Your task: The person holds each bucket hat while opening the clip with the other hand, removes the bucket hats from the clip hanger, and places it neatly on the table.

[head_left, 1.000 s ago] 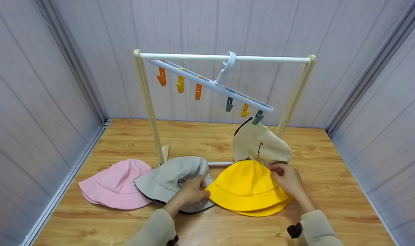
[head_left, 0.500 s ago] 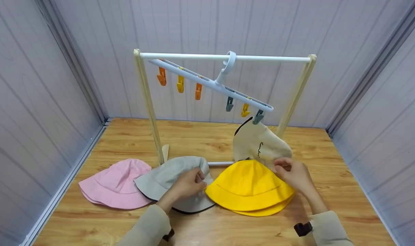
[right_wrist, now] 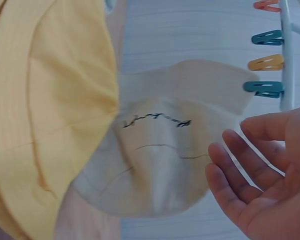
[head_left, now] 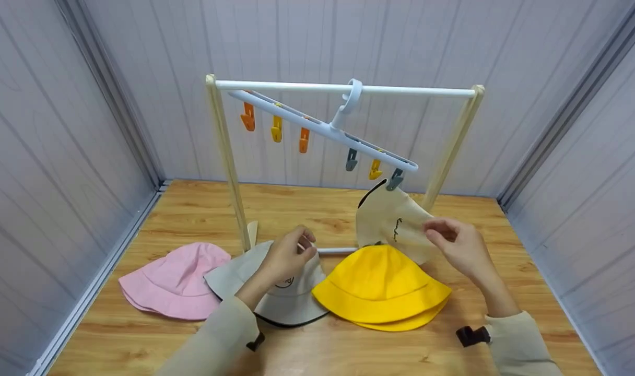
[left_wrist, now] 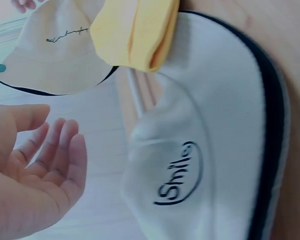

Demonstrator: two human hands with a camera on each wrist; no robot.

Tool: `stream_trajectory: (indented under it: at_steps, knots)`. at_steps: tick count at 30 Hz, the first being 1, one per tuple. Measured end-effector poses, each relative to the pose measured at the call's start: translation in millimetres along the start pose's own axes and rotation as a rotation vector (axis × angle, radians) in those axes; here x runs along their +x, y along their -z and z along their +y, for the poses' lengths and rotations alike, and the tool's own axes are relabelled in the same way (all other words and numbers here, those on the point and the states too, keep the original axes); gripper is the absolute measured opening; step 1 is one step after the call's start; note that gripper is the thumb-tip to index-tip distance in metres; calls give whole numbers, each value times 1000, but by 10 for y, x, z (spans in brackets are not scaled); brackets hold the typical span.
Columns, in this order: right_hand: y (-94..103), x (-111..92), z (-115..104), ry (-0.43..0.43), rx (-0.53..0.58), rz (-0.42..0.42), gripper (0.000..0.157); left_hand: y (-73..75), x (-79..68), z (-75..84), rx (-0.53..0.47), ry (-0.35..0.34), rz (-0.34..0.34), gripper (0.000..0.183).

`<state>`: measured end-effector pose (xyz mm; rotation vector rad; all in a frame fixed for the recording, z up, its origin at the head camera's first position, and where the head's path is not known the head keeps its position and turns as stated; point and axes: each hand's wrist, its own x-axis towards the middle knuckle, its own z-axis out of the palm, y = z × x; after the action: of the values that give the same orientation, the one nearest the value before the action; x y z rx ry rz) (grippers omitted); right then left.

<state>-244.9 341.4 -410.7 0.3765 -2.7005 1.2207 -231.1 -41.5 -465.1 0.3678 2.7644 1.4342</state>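
Observation:
My left hand hovers over the grey bucket hat, its fingers loosely bent around nothing. In the left wrist view that hat shows "Smile" lettering and a black edge. To the right, my right hand is raised in front of the cream hat, with relaxed fingers and no grip; whether it touches the fabric I cannot tell. A dark grey clip at the hanger's right end holds the cream hat by its brim. Between my hands the yellow hat lies on the table, covering the cream hat's lower part.
A pink hat lies at the left. The white hanger slants from the rack's top bar, bearing several orange, yellow and grey clips. Wooden posts hold up the rack on the wooden table, with panelled walls around it.
Both hands have let go of the yellow hat and risen away from it, the left over the grey hat, the right up beside the cream hat. The yellow hat's right brim has spread slightly rightward.

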Motion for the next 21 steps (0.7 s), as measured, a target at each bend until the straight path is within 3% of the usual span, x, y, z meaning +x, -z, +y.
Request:
stream_trajectory:
  at_steps: [9,14,21]
  knots:
    - [162,192,-308,78,54,43,35,80,176,302,-51,-68,62,15]
    - [192,318,-449,79,130,28,41,67,304,448,-80,-97,81,19]
    - [156,464,-549,73,199,-7,47,-16,514,599,-27,-216,121,30]
